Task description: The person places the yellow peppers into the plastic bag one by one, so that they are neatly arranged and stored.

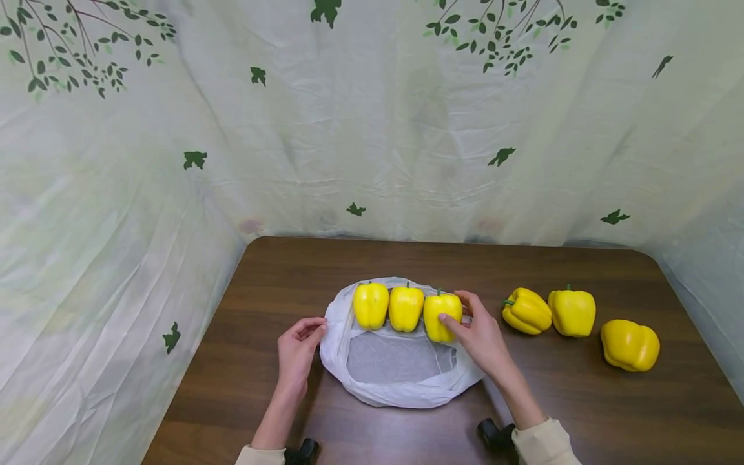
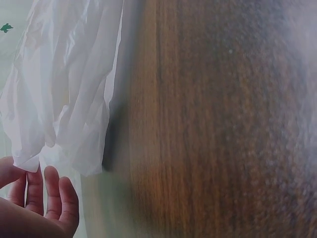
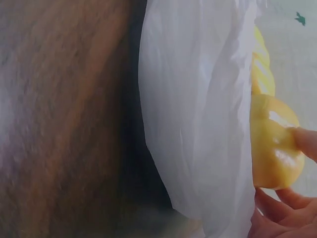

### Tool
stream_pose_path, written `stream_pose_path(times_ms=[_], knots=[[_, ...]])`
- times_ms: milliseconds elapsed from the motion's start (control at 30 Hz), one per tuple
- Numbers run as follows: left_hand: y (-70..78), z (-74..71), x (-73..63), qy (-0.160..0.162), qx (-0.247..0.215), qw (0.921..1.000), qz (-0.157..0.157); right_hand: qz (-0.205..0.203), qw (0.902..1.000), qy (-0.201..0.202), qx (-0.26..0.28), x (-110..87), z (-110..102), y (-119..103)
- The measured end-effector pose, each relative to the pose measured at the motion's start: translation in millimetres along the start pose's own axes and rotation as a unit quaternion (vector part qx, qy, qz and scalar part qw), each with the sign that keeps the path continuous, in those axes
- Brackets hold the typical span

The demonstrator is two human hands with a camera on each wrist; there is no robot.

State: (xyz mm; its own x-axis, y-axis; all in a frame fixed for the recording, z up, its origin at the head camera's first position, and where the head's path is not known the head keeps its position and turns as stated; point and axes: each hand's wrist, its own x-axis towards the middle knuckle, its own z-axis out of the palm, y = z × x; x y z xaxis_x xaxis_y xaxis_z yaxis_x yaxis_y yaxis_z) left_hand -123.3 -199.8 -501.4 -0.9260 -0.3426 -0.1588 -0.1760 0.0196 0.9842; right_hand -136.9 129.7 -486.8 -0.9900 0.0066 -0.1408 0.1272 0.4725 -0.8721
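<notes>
Yellow pepper (image 1: 438, 309) sits pinched in the right hand (image 1: 482, 333), seemingly half-spread.

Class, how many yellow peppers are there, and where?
6. At the mouth of the white bag, left to right: first pepper, second pepper, third pepper. On the table right of the bag: fourth pepper, fifth pepper, sixth pepper. The bag could hide more.

no readable text, no label, no brand, no number, no sign, neither on the yellow peppers (image 1: 406, 309), nor on the white bag (image 1: 401, 392), the brown table (image 1: 232, 387), the far patterned sheet (image 1: 378, 129)
</notes>
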Motion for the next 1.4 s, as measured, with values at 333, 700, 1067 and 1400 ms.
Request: stream_pose_path(times_ms=[333, 700, 1067, 1400], knots=[[-2.2, 1.5, 0.8, 0.007, 0.009, 0.9999, 0.009, 0.010, 0.9996, -0.016, -0.023, 6.8, -2.1, 1.4], [-1.1, 1.1, -0.3, 0.009, 0.003, 0.9999, 0.009, 0.000, 0.9994, -0.015, -0.033, 8.8, -1.7, 3.2], [-3.2, 0.2, 0.8, 0.010, 0.013, 0.9999, -0.004, -0.008, 0.9993, -0.003, -0.037, 9.8, 1.0, 2.4], [-3.3, 0.8, 0.0, 0.011, 0.009, 0.9999, -0.003, -0.007, 0.9984, 0.005, -0.056, 8.7, 0.5, -1.8]])
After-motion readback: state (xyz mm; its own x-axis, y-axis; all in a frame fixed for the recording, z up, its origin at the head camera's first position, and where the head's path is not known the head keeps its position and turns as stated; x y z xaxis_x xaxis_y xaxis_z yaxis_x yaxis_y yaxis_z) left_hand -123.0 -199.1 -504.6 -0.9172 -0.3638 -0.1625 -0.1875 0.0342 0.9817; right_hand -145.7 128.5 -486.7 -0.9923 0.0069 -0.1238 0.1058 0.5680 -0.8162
